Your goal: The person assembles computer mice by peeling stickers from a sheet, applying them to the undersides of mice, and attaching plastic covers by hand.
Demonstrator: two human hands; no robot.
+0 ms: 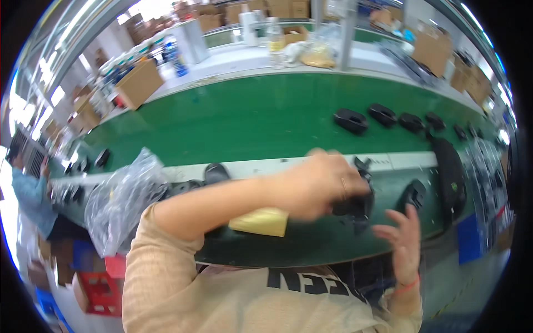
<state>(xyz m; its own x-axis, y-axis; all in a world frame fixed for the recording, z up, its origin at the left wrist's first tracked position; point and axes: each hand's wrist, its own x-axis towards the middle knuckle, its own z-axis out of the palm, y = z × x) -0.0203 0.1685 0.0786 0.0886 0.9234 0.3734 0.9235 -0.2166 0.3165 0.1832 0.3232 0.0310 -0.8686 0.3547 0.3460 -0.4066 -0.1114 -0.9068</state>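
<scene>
My left arm crosses the bench, and my left hand [319, 186] is closed with curled fingers on a black plastic part [361, 213]. Motion blurs this hand, and its fingers hide much of the part. Just right of it, my right hand [402, 238] is raised near the bench's front edge, fingers apart and holding nothing. Beyond the right fingertips lies another small black part [414, 194]. A yellow pad [260, 222] rests under my left forearm. Farther left, a rounded black piece [216, 173] sits near the white strip.
A green conveyor belt [239, 122] runs behind the bench, carrying several black housings [351, 121] at right. A long black case [448, 177] lies at the right. Clear plastic bags [125, 200] drape over the left side. A person [30, 191] stands far left.
</scene>
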